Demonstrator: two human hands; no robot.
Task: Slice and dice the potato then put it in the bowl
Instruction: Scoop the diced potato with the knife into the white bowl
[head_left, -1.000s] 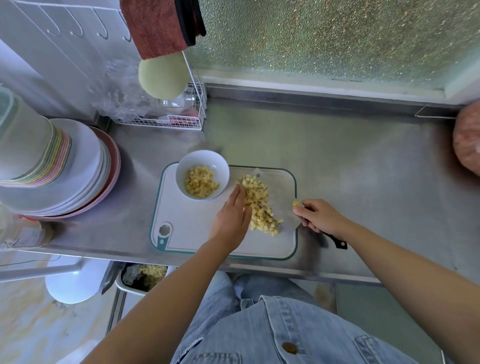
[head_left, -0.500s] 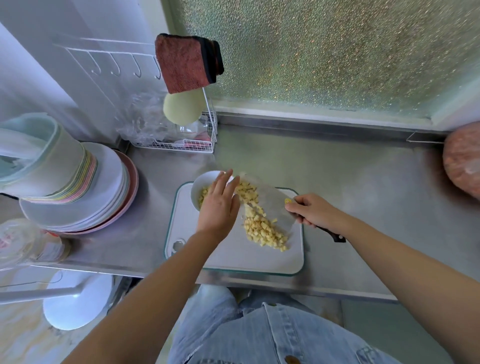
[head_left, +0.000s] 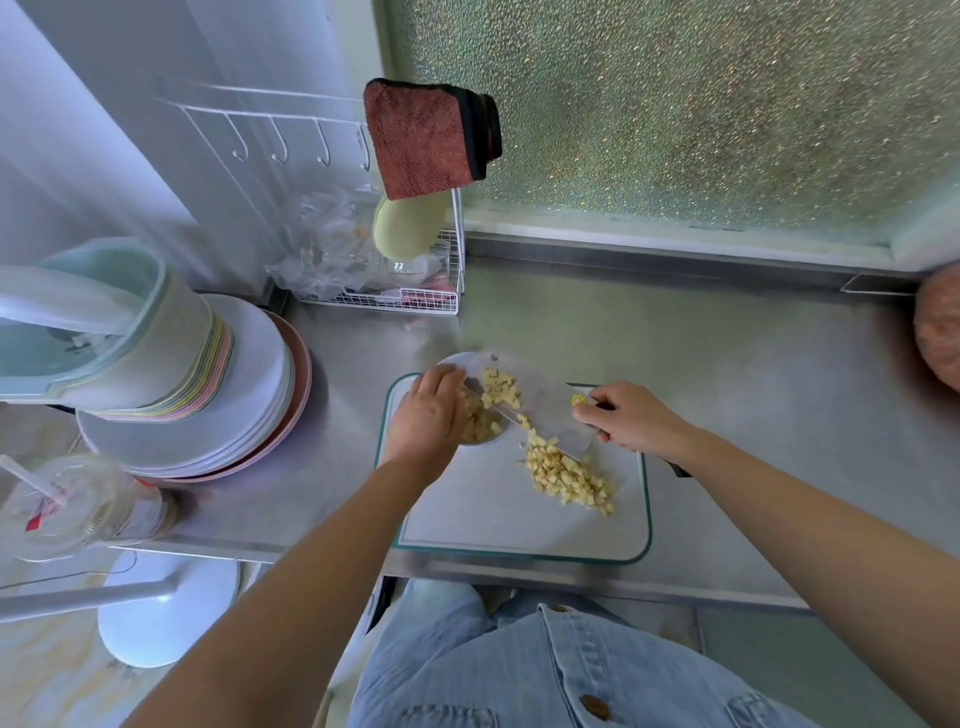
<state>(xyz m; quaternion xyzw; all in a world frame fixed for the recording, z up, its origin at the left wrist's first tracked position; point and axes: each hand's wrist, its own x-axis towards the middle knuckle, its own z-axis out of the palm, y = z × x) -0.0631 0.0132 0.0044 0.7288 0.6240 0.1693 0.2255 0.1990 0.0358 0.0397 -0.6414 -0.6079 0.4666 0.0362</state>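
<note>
A white cutting board (head_left: 483, 519) with a green rim lies on the steel counter. A pile of diced potato (head_left: 569, 478) rests on its right half. My right hand (head_left: 631, 418) grips a broad knife (head_left: 540, 402) whose flat blade carries diced potato (head_left: 500, 391) and tilts over the white bowl (head_left: 467, 361) at the board's far left corner. My left hand (head_left: 428, 415) is over the bowl, fingers against the blade's load, hiding most of the bowl. Some dice show inside the bowl.
A tall stack of plates and bowls (head_left: 197, 374) stands left of the board. A wire rack (head_left: 405, 291) with a sponge and red cloth is behind. A plastic cup (head_left: 78, 504) sits at the counter's front left. A pinkish object (head_left: 940, 327) lies far right.
The knife, loaded with dice, rose from the board and swung left over the bowl. My left hand moved from beside the pile to over the bowl against the blade.
</note>
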